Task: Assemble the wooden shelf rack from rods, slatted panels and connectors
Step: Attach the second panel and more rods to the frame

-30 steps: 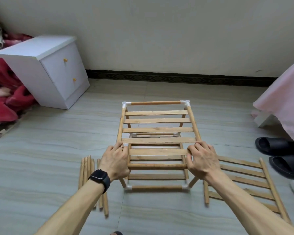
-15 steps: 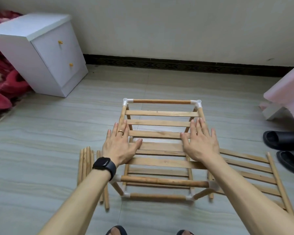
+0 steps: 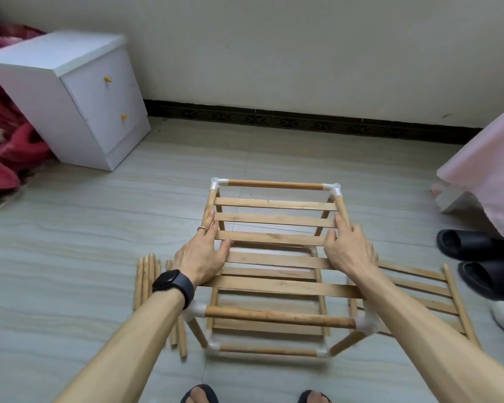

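The partly built wooden rack (image 3: 274, 186) stands on the floor in front of me, with white corner connectors (image 3: 216, 183) joining its rods. A slatted panel (image 3: 274, 219) forms its top tier. My left hand (image 3: 201, 254), with a ring and a black watch, rests flat on the panel's left side, fingers along the left rail. My right hand (image 3: 346, 248) lies flat on the right side, fingers pointing along the right rail. A bundle of loose rods (image 3: 146, 280) lies on the floor to the left. A spare slatted panel (image 3: 428, 289) lies to the right.
A white two-drawer cabinet (image 3: 70, 97) stands at the back left beside red bedding (image 3: 3, 141). Black slippers (image 3: 477, 257) and a pink-covered bed (image 3: 492, 170) are at the right. My feet (image 3: 200, 394) show at the bottom edge. The wall runs behind.
My hands let go of the near front rod and moved forward onto the top panel, where they now lie flat. The view has shifted slightly.
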